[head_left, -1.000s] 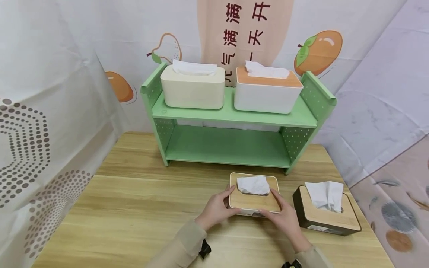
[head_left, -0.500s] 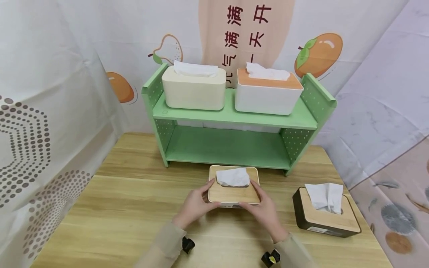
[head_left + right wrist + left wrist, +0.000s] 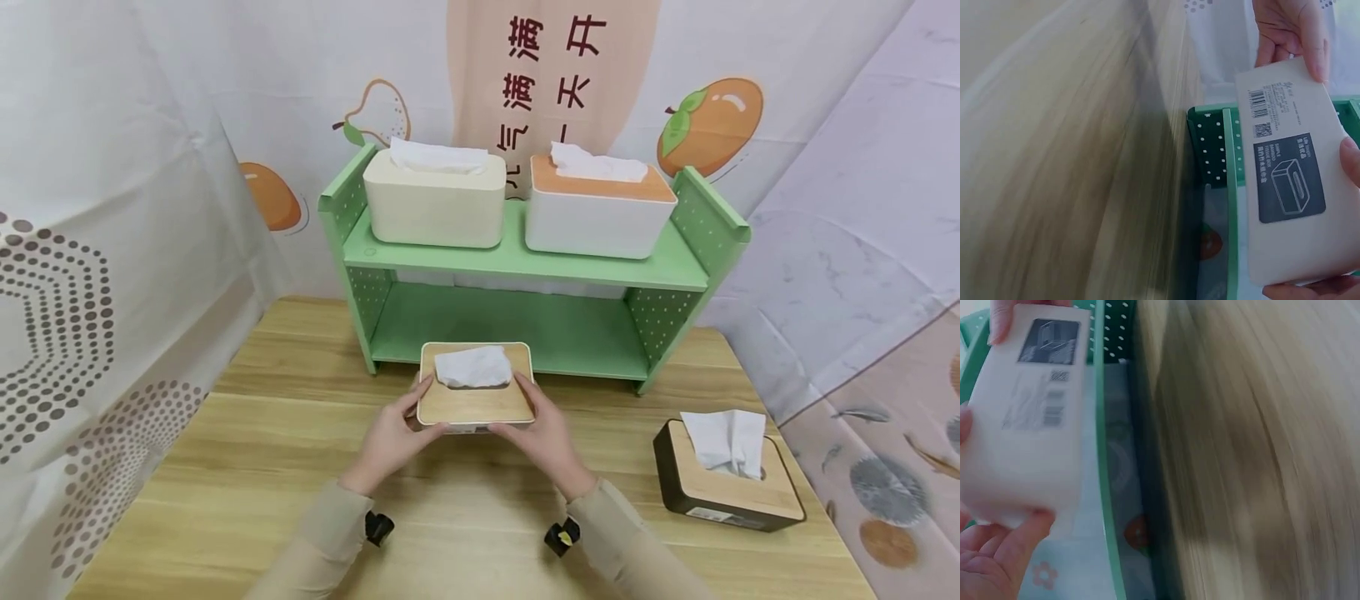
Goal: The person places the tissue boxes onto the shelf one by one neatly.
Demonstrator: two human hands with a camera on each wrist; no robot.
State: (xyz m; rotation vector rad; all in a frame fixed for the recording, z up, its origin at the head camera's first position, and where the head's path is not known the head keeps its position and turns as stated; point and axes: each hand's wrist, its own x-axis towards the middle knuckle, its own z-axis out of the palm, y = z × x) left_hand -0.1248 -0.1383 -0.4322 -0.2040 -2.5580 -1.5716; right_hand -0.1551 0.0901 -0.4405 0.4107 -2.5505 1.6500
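Observation:
A small white tissue box [image 3: 457, 407] with a bamboo lid and a white tissue poking out is held between both hands, just in front of the green shelf's lower tier. My left hand [image 3: 397, 435] grips its left end, thumb on the front side. The right hand [image 3: 546, 433] holds the right end in the same way. In the right wrist view the box's white side [image 3: 1285, 244] bears a dark printed label and a barcode. The left wrist view shows that labelled side [image 3: 1029, 456] above the wood, fingers at both ends.
A green two-tier shelf [image 3: 517, 271] stands at the table's back. Its upper tier bears a cream tissue box [image 3: 435, 208] and a white one with an orange-brown lid [image 3: 588, 221]. A black tissue box with a wooden lid [image 3: 738, 487] sits on the wooden table [image 3: 247, 483] at right.
Both hands have carried the white tissue box leftward and toward the shelf, so it now overlaps the lower tier's front edge. The other boxes stay where they were.

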